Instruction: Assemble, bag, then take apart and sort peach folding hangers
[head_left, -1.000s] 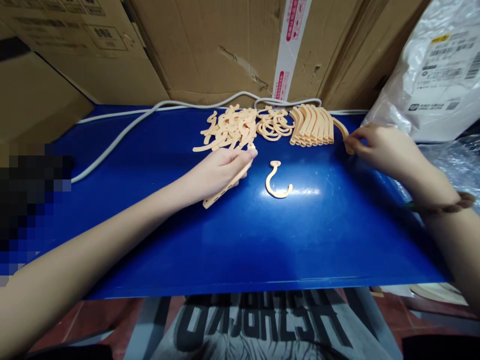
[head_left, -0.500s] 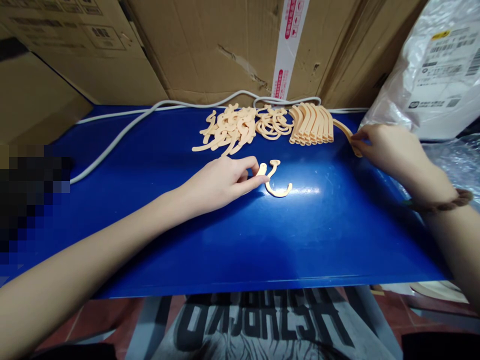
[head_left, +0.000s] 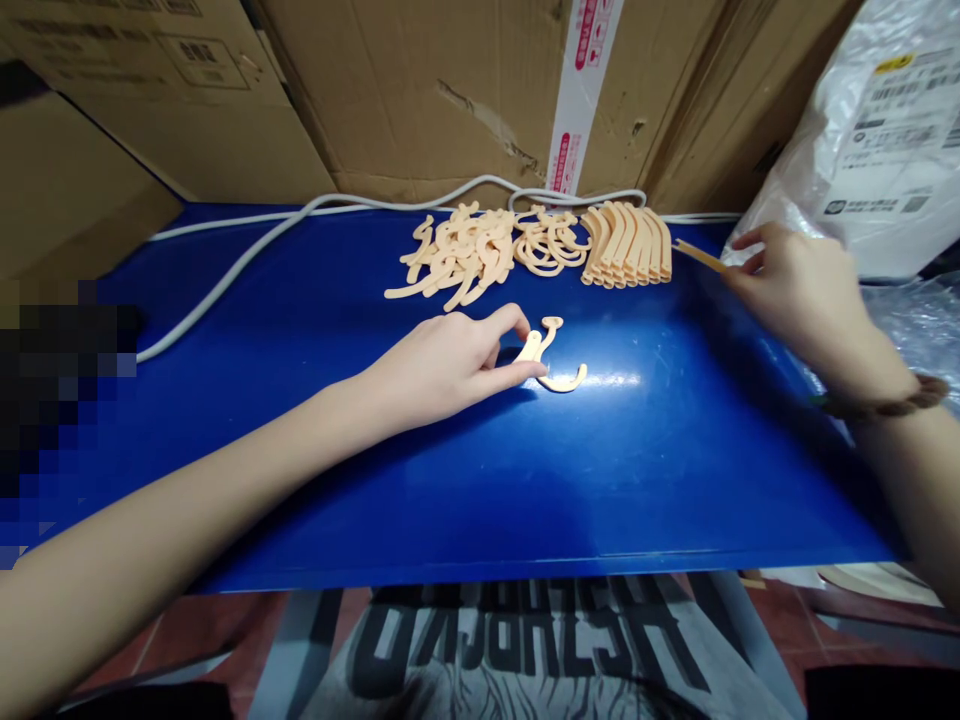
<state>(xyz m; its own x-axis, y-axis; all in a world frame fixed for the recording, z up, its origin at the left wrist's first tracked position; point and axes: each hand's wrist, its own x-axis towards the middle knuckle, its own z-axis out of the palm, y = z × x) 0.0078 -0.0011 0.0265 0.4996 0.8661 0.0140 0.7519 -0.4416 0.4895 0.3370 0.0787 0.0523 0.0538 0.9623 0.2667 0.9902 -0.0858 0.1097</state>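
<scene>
My left hand [head_left: 457,360] is closed in a pinch around a short flat beige strip [head_left: 532,345] with a rounded end. Just beyond that thumb, a beige hook-shaped piece [head_left: 571,384] with a small knobbed top lies on the blue table, partly hidden by the thumb. Off to the right, my right hand [head_left: 799,285] grips the near end of a long, slightly curved beige plastic strip [head_left: 701,256]. The strip is lifted and turned edge-on, its far end pointing at a tidy stack of matching curved strips [head_left: 628,245].
A loose heap of flat beige pieces [head_left: 461,255] and a smaller pile of hooks [head_left: 547,242] sit left of the stack. Behind them runs a white cable [head_left: 300,217] before cardboard boxes [head_left: 450,100]. A plastic-wrapped parcel [head_left: 885,150] stands at right on the blue table [head_left: 480,500].
My right hand has raised the curved strip beside the stack and turned it edge-on. My left hand has shifted slightly, and its flat strip now overlaps more of the hook piece.
</scene>
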